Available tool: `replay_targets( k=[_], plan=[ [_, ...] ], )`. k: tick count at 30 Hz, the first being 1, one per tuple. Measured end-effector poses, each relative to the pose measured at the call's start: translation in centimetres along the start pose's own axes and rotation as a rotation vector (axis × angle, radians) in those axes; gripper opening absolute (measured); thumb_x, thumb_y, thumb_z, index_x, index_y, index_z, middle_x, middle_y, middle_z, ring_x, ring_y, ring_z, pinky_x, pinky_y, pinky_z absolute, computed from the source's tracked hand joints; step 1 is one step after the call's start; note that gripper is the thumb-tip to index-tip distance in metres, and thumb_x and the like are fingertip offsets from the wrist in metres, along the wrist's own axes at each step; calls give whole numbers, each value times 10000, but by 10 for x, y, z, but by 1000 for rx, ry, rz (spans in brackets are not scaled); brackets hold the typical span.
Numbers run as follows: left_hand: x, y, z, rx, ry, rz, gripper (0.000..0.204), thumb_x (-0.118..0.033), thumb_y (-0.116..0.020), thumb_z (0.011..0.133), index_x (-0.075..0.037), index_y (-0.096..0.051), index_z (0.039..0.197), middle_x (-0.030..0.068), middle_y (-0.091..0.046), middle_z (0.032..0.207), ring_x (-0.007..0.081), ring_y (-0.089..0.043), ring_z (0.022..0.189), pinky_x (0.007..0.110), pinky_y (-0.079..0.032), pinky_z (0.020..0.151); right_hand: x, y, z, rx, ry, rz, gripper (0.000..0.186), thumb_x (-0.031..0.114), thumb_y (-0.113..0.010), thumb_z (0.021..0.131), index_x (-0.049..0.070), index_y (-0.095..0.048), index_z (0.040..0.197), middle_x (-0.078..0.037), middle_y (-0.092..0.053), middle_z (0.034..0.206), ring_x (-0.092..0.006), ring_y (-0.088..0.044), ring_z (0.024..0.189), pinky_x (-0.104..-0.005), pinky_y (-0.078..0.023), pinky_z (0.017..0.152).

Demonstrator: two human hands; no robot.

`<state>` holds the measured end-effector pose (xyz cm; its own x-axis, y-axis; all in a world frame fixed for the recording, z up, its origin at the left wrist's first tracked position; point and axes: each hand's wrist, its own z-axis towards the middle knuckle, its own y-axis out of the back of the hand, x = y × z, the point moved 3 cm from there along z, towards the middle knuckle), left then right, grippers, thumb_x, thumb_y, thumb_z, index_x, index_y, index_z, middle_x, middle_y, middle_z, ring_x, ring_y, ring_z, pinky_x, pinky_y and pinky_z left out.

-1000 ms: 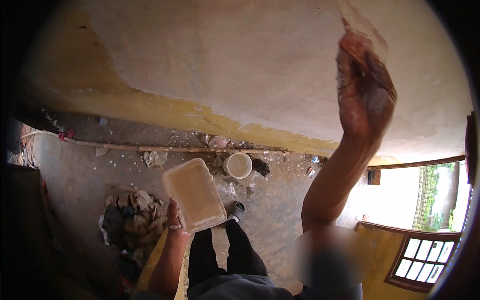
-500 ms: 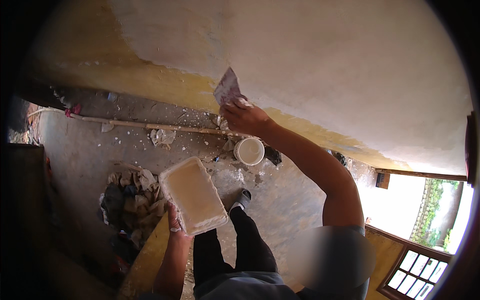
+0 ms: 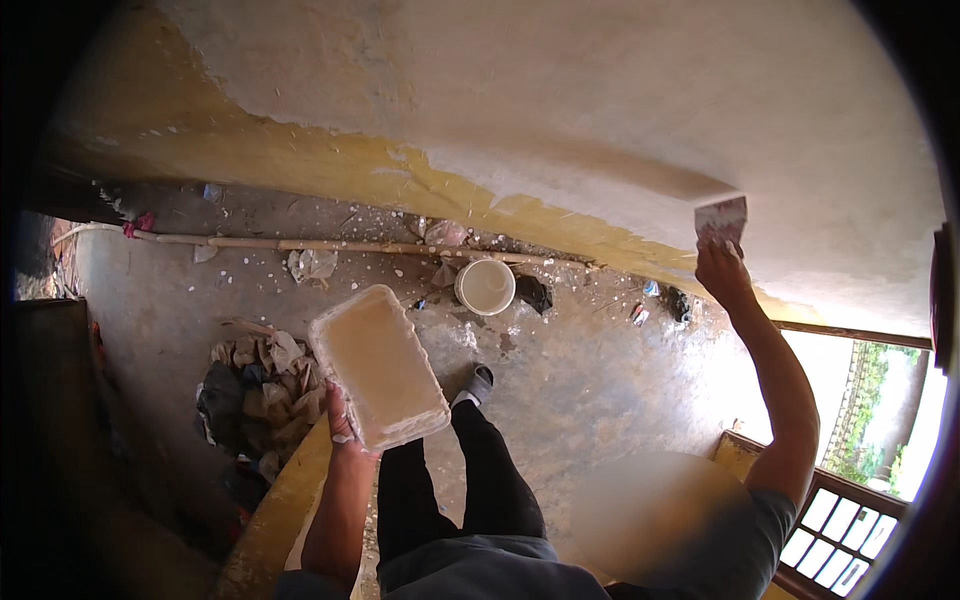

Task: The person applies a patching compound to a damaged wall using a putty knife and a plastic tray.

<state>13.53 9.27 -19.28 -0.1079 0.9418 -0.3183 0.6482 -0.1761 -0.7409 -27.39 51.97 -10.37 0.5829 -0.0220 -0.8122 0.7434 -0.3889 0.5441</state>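
Observation:
My right hand [image 3: 722,268] grips a putty knife [image 3: 722,217] with a wide, smeared blade, its edge laid against the wall [image 3: 560,90]. A damp, darker streak of filler runs leftward from the blade. The wall is coated pale above, with bare yellow paint along its lower band. My left hand [image 3: 342,425] holds a shallow rectangular plastic tub [image 3: 378,368] by its near left side. White paste crusts the tub's rim, and a smooth cream-coloured surface shows inside.
A white bucket [image 3: 485,287] stands on the floor near the wall. Behind it a long bamboo pole [image 3: 330,245] lies along the wall's foot. Crumpled paper sacks [image 3: 275,385] are heaped at the left beside a yellow ledge [image 3: 285,510]. Splatters dot the floor; a window [image 3: 840,535] is at lower right.
My right hand has swept the putty knife rightward along the wall, leaving a darker streak. The tub in my left hand sits slightly higher and further left in view.

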Motion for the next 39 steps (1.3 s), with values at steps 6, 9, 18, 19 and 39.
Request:
replay_targets(
  k=[6,9,18,19,39],
  plan=[
    [0,-17,-8,8,10,45,765,-547,-660,802,-126,-417,1392,82,-500,1356,303,-495,1216,498,-425,1011,23,114,144,-445,-52,303,284,151,-627,772,19,-683,1016,-117,-595,1217,-222,-596,981,-385,-511,882],
    [1,-25,-9,45,19,0,759,-544,-657,808,-122,-416,1391,82,-495,1361,301,-494,1218,497,-424,1014,41,192,285,-732,77,406,231,138,-669,694,63,-651,912,-28,-599,975,-198,-601,962,-326,-575,725],
    [2,-25,-7,24,32,40,770,-554,-652,808,-123,-410,1397,83,-492,1363,299,-492,1221,493,-424,1013,14,105,254,-701,-216,265,221,112,-647,643,47,-679,853,-34,-561,940,-207,-555,936,-342,-532,836],
    [0,-21,-7,11,20,43,771,-555,-652,807,-123,-409,1398,83,-492,1363,299,-492,1221,493,-424,1013,4,86,214,-572,-139,235,207,103,-624,656,52,-671,852,-43,-575,1000,-210,-562,929,-347,-528,843],
    [-16,-21,-10,54,70,78,736,-539,-632,826,-136,-406,1399,92,-506,1347,316,-505,1213,508,-428,1006,28,212,289,-581,-1285,1951,176,139,-643,843,7,-680,954,-196,-666,862,-356,-637,787,-385,-498,738]
  ],
)
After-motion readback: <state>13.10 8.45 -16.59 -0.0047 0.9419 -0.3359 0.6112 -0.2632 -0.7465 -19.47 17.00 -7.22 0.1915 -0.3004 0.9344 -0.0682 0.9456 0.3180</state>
